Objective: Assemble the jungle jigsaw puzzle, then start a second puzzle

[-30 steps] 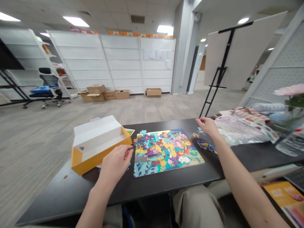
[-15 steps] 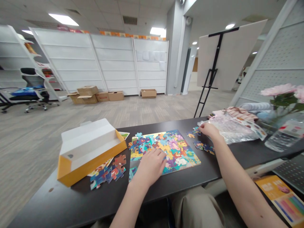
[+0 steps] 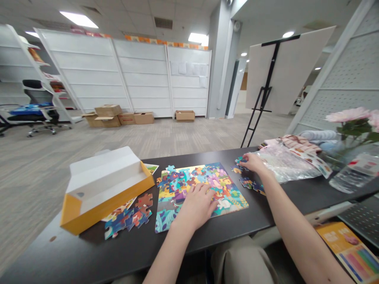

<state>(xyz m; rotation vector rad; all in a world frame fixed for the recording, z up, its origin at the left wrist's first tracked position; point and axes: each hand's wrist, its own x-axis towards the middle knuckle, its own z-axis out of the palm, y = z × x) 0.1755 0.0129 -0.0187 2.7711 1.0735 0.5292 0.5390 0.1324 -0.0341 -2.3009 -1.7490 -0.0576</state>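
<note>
From my remote view, the left hand (image 3: 197, 206) lies flat on the jigsaw puzzle (image 3: 229, 193), fingers apart, and seems to grip nothing. The right hand (image 3: 257, 163) is at the loose pieces (image 3: 247, 182) beside the plastic bag (image 3: 284, 167); I cannot tell if it pinches a blue piece (image 3: 238, 159). Pressure from the palm could shift joined pieces, and the bag could drag loose ones. The left palm hides the picture below it.
</note>
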